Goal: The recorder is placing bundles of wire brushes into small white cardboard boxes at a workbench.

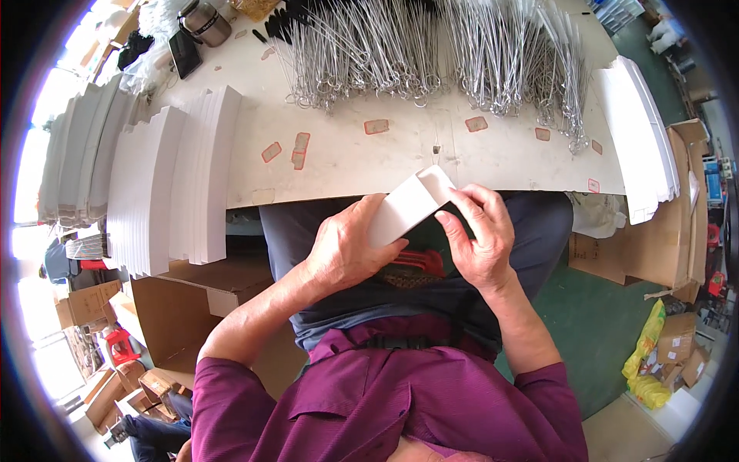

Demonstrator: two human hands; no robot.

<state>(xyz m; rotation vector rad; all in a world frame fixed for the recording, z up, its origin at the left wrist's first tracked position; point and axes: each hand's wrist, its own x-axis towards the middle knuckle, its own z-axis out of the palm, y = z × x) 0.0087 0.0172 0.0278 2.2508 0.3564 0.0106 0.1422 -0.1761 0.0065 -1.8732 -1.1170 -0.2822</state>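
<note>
A small white cardboard box (412,202), long and narrow with its far end open, is held over my lap just in front of the table edge. My left hand (350,250) wraps around its near end from the left. My right hand (481,235) pinches its far right side with thumb and fingers. Under my hands, something red (419,262) lies on my lap, mostly hidden.
The white table (346,154) carries a wide heap of long metal forceps-like tools (431,54) at the back. Stacks of flat white box blanks (165,189) stand at left, another stack (643,131) at right. Brown cartons (192,300) sit on the floor both sides.
</note>
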